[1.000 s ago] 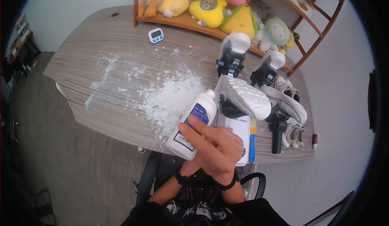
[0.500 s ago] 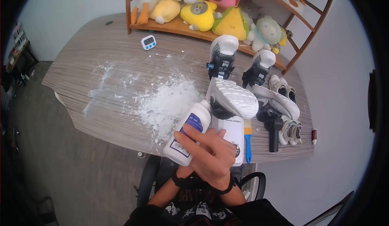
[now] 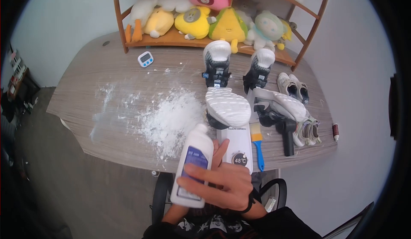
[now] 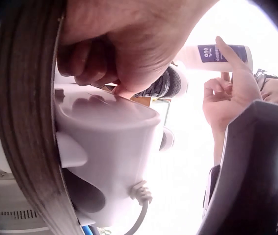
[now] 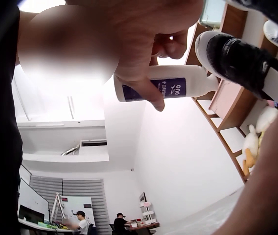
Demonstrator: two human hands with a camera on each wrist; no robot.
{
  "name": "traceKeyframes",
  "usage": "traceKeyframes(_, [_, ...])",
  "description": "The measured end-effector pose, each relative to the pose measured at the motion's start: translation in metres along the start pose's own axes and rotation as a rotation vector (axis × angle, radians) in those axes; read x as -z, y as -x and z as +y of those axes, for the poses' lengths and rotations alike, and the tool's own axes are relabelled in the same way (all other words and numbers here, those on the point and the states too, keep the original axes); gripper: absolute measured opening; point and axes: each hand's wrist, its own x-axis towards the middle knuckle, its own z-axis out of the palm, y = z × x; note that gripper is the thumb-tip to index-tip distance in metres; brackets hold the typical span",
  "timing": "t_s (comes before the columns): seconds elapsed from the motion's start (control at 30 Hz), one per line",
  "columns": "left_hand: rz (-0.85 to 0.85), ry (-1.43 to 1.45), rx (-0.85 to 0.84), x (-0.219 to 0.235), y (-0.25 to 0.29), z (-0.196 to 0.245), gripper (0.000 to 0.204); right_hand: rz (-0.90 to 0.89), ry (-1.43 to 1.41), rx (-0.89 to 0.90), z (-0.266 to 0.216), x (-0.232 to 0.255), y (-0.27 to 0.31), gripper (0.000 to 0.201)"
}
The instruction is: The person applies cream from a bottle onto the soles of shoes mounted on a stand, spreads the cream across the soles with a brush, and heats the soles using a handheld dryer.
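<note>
Our right hand (image 3: 231,185) pinches blue-labelled white plastic bottle (image 3: 195,155), now nearer to us, so round dark 48°C dial (image 3: 239,159) becomes readable. Left hand (image 4: 144,44): gripping or not, we cannot tell.

The bottle (image 3: 196,154) looks like smooth plastic, the tabletop (image 3: 113,78) matt wood grain, the toys (image 3: 228,26) plush cloth.

We are seeing a softly lit table (image 3: 72,97) bowing inside dark head-view edges, while glare is bleaching both wrist views and blur is smearing the right's upper left.
</note>
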Motion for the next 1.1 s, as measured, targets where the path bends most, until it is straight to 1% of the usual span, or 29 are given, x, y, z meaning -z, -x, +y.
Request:
traceKeyframes(0.03, [0.048, -0.014, 0.009, -0.002, 0.005, 0.02, 0.055, 0.036, -0.071, 0.052, 0.004, 0.002, 0.004, 0.047])
traceKeyframes(0.07, [0.097, -0.027, 0.016, -0.003, 0.007, 0.031, 0.056, 0.052, -0.068, 0.048, 0.003, 0.011, 0.003, 0.047])
traceKeyframes(0.1, [0.07, -0.069, 0.145, 0.001, 0.005, 0.03, 0.046, -0.014, -0.156, 0.021, 0.001, 0.028, 0.0, 0.045])
traceKeyframes(0.13, [0.058, -0.077, 0.141, -0.003, 0.006, 0.018, 0.046, -0.082, -0.242, -0.004, 0.004, 0.045, 0.0, 0.044])
traceKeyframes(0.2, [0.238, 0.128, -0.369, -0.016, 0.008, -0.011, 0.032, -0.138, -0.283, 0.123, 0.024, 0.084, 0.007, 0.036])
traceKeyframes(0.23, [0.152, 0.055, -0.109, -0.01, 0.002, -0.02, 0.049, 0.062, -0.308, 0.233, 0.037, 0.092, 0.015, 0.035])
traceKeyframes(0.27, [0.182, -0.001, -0.248, -0.006, -0.002, -0.01, 0.052, 0.259, -0.33, 0.344, 0.049, 0.099, 0.022, 0.035])
traceKeyframes(0.33, [0.197, -0.002, -0.115, -0.008, -0.002, -0.007, 0.055, 0.276, -0.431, 0.343, 0.058, 0.126, 0.021, 0.063])
traceKeyframes(0.4, [0.192, -0.016, -0.115, -0.008, -0.002, -0.008, 0.055, 0.547, 0.144, 0.086, 0.083, 0.165, 0.038, 0.066])
traceKeyframes(0.47, [0.197, -0.008, -0.126, -0.009, -0.003, -0.009, 0.054, 0.472, -0.003, 0.051, 0.095, 0.166, -0.031, 0.063])
traceKeyframes(0.53, [0.189, -0.015, -0.13, -0.009, -0.003, -0.008, 0.054, 0.442, 0.038, -0.08, 0.112, 0.169, -0.068, 0.046])
traceKeyframes(0.57, [0.19, -0.03, -0.126, -0.009, -0.003, -0.008, 0.053, 0.38, 0.037, -0.154, 0.125, 0.173, -0.076, 0.046])
traceKeyframes(0.6, [0.193, -0.047, -0.123, -0.01, -0.003, -0.007, 0.053, 0.317, 0.035, -0.226, 0.141, 0.175, -0.08, 0.045])
traceKeyframes(0.67, [0.196, -0.062, -0.121, -0.01, -0.003, -0.006, 0.053, 0.329, -0.01, -0.25, 0.169, 0.172, -0.085, 0.045])
traceKeyframes(0.73, [0.198, -0.078, -0.106, -0.011, -0.002, -0.006, 0.052, 0.336, -0.059, -0.286, 0.183, 0.171, -0.088, 0.045])
traceKeyframes(0.8, [0.2, -0.084, -0.092, -0.011, -0.003, -0.007, 0.052, 0.378, 0.048, -0.231, 0.189, 0.168, -0.091, 0.048])
traceKeyframes(0.83, [0.202, -0.091, -0.087, -0.011, -0.002, -0.006, 0.052, 0.362, 0.103, -0.24, 0.189, 0.169, -0.092, 0.049])
traceKeyframes(0.97, [0.203, -0.074, -0.083, -0.012, -0.002, -0.002, 0.053, 0.345, 0.099, -0.247, 0.185, 0.169, -0.093, 0.051])
traceKeyframes(1.03, [0.206, -0.055, -0.077, -0.014, -0.002, -0.002, 0.053, 0.323, 0.055, -0.192, 0.187, 0.166, -0.094, 0.05])
traceKeyframes(1.07, [0.211, -0.061, -0.082, -0.014, -0.002, -0.001, 0.053, 0.323, 0.054, -0.192, 0.188, 0.164, -0.094, 0.05])
traceKeyframes(1.1, [0.216, -0.067, -0.088, -0.015, -0.002, 0.0, 0.053, 0.286, 0.029, -0.207, 0.189, 0.16, -0.093, 0.049])
